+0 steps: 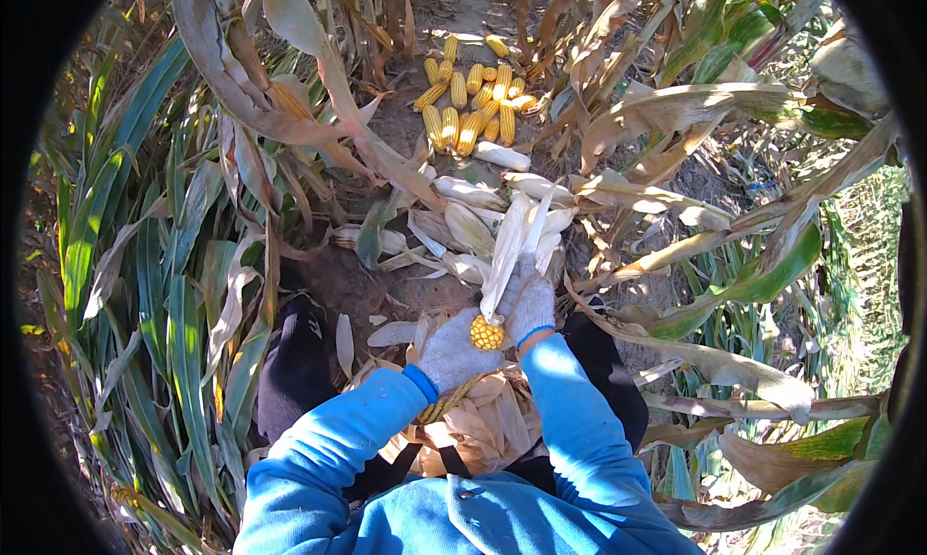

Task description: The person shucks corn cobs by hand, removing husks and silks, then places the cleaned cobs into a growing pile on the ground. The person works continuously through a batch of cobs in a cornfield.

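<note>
My left hand (pixel 455 348), in a pale knitted glove with a blue cuff, is closed around an ear of corn (pixel 487 333) whose yellow kernel end faces me. My right hand (pixel 530 301), gloved alike, grips the pale husk leaves (pixel 505 261) at the same ear, close against my left hand. Much of the ear is hidden by the gloves and husk. Just beyond my hands lie several ears in their husks (pixel 469 229). Stripped husks (pixel 481 424) are heaped between my legs, beneath my forearms.
A pile of husked yellow corn ears (pixel 471 124) lies on the soil farther ahead. Green and dry corn leaves (pixel 185 366) crowd the left side. Bent corn stalks (pixel 724 240) and drying leaves reach in from the right, close to my right arm.
</note>
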`<state>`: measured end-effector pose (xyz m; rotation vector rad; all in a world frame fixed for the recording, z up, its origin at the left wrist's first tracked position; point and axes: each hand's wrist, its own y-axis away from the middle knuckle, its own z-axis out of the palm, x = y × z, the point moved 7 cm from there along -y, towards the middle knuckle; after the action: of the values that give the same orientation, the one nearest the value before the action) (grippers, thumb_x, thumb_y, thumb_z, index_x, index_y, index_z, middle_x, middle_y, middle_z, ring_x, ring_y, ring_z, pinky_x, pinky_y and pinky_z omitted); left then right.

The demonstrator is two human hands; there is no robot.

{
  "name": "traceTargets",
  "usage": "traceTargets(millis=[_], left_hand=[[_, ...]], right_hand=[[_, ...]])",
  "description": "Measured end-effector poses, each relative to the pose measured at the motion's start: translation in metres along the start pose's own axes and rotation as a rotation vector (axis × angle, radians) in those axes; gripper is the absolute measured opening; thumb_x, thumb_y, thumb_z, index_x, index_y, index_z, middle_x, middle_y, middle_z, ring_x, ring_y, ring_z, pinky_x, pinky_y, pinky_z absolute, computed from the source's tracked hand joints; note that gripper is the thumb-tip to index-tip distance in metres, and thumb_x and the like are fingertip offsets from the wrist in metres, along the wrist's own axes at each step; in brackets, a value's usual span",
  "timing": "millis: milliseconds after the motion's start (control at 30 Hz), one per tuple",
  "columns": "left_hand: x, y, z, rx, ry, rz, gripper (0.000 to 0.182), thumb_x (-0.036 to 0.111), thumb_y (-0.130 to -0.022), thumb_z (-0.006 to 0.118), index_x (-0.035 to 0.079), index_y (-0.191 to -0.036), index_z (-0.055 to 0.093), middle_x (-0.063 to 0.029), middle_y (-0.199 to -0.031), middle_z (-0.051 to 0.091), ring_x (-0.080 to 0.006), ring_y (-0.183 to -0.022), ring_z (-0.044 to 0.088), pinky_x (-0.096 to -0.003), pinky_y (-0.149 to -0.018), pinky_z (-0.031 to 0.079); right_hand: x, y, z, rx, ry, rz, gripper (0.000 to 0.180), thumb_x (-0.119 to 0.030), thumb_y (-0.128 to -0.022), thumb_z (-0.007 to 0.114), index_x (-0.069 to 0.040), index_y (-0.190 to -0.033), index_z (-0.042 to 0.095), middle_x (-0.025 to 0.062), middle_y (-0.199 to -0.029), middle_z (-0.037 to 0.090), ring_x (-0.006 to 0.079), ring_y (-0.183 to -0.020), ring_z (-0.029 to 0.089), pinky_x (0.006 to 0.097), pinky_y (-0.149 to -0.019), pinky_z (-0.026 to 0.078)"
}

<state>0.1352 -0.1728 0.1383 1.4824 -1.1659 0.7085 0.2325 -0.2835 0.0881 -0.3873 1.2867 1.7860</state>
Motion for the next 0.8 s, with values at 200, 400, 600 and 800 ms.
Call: traceTargets(millis=[200, 400, 600, 800], left_hand=[[0.005, 0.002, -0.03, 0.125, 0.13, 0.106, 0.066, 0.03, -0.07, 0.085, -0.001, -0.121, 0.056, -0.0145, -0.106, 0.067, -0.0218, -0.098, 0.066, -0.0356, -0.088, 0.053], [0.009, -0.005, -0.032, 0.02, 0.243, 0.2, 0.062, 0.031, -0.073, 0.084, 0.001, -0.12, 0.058, -0.0154, -0.109, 0.067, -0.0248, -0.099, 0.066, -0.037, -0.09, 0.052], [0.002, 0.003, -0.016, -0.383, -0.139, 0.041, 0.062, 0.034, -0.071, 0.083, 0.002, -0.12, 0.061, -0.0151, -0.106, 0.068, -0.0253, -0.1, 0.064, -0.0369, -0.091, 0.05], [-0.013, 0.0, -0.007, -0.286, 0.069, 0.177, 0.061, 0.031, -0.076, 0.079, 0.004, -0.125, 0.056, -0.0114, -0.116, 0.066, -0.0209, -0.106, 0.063, -0.0373, -0.095, 0.049]], right_hand=[[-0.007, 0.0, 0.014, -0.311, -0.083, -0.014, 0.029, -0.035, -0.099, 0.06, -0.01, -0.113, 0.061, 0.0101, -0.091, 0.067, 0.021, -0.078, 0.064, 0.0345, -0.068, 0.055], [0.005, 0.027, 0.032, -0.427, 0.136, 0.01, 0.049, -0.027, -0.098, 0.063, 0.004, -0.134, 0.052, 0.0122, -0.115, 0.067, 0.0196, -0.103, 0.065, 0.0317, -0.089, 0.054], [-0.014, 0.071, 0.067, -0.654, 0.269, -0.038, 0.035, -0.017, -0.095, 0.065, 0.001, -0.124, 0.057, 0.011, -0.102, 0.068, 0.0203, -0.083, 0.068, 0.0347, -0.076, 0.059], [0.008, 0.048, 0.045, -0.455, -0.068, 0.108, 0.019, -0.025, -0.098, 0.063, -0.007, -0.102, 0.06, 0.003, -0.082, 0.061, 0.0147, -0.062, 0.056, 0.0314, -0.049, 0.047]])
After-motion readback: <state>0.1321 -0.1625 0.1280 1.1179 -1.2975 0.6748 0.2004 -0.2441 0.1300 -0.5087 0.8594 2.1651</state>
